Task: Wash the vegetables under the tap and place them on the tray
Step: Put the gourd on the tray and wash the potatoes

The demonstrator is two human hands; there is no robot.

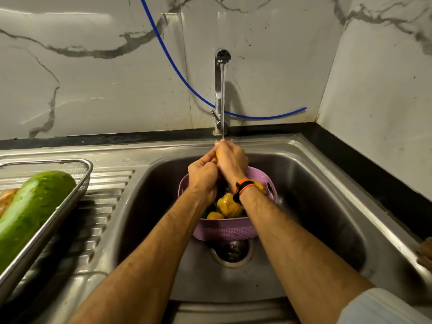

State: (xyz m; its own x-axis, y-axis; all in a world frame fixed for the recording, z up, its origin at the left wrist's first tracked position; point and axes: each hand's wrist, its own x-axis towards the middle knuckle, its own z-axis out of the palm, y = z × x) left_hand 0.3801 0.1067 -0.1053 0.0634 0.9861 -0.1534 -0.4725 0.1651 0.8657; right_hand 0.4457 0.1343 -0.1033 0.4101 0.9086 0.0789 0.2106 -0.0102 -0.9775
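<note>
I have both hands up under the running tap (221, 66), working one yellow vegetable (217, 154) in the stream. My right hand (231, 157) is wrapped around its top where the water lands, and my left hand (203, 175) grips it from below, so only a sliver of yellow shows between them. Directly beneath, the pink basket (224, 230) sits in the sink (327, 183) over the drain, with more yellow pieces (226, 205) and something darker and green in it (too hidden by my wrists to name).

By my reckoning the job is partly done: a big green gourd (35, 206) lies wet on the wire tray (81, 174) at my left on the draining board, touching an orange-brown item at the frame edge. What is left is the piece in hand, then everything in the basket, each to be rinsed and carried across to the tray.
</note>
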